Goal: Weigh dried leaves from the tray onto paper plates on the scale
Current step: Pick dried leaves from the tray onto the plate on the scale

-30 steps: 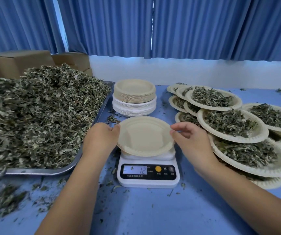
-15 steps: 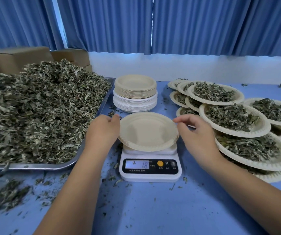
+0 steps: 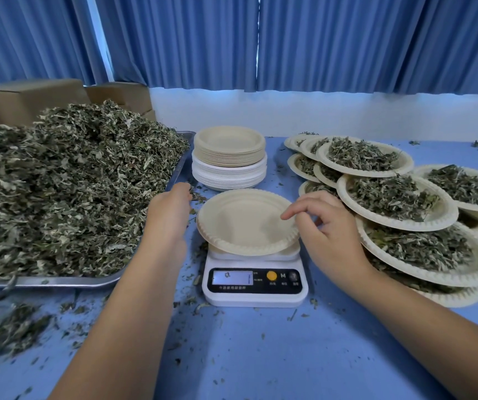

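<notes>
empty plate (image 3: pixel 243 220) on scale (image 3: pixel 255 298), between left hand (image 3: pixel 168 210), right hand (image 3: pixel 327 226); both relaxed, holding nothing.

I am working bare-armed: both forearms are showing uncovered to the lower edge, and my left hand (image 3: pixel 171 210) and right hand (image 3: pixel 328 230) are bare too.

A paper plate (image 3: pixel 246 220) sits on the scale (image 3: pixel 255 284), tray (image 3: pixel 58 282) left, filled plates (image 3: pixel 396 197) right.
</notes>
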The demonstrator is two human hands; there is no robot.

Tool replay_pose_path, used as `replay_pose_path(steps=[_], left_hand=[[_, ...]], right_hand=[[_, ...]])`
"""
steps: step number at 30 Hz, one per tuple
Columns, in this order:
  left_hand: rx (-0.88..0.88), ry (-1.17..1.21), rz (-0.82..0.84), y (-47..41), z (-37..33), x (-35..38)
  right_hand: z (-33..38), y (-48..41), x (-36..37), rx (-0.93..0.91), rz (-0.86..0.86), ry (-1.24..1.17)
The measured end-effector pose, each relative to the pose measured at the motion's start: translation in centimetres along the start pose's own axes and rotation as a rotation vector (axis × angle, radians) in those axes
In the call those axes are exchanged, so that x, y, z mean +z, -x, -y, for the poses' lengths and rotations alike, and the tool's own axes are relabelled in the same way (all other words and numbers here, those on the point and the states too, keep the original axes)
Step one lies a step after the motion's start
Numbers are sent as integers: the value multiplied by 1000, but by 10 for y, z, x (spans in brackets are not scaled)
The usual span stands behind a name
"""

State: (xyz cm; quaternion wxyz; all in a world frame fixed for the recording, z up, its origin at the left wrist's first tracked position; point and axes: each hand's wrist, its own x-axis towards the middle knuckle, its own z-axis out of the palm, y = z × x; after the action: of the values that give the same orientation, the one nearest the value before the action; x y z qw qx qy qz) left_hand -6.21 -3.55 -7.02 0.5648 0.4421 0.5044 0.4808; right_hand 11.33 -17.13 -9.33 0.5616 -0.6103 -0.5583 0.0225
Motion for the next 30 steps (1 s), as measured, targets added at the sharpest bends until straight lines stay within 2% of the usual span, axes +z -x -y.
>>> replay_pose_path(steps=[7, 11, 14, 17, 30], left_hand=[[-172, 145, 96, 2, -8, -3], [-213, 225, 125, 2, -9, -9], [-249, 285, 157, 1, -9, -13], [-300, 355, 186, 3, -9, -14], [-372, 478, 191, 11, -9, -13]], right_hand=[[-5, -2, -2, -147, 42, 113], [-1, -2, -16, -460, 85, 235], [-2, 8, -24, -597, 220, 297], [-7, 18, -29, -613, 323, 348], [-13, 19, -29, -492, 435, 277]])
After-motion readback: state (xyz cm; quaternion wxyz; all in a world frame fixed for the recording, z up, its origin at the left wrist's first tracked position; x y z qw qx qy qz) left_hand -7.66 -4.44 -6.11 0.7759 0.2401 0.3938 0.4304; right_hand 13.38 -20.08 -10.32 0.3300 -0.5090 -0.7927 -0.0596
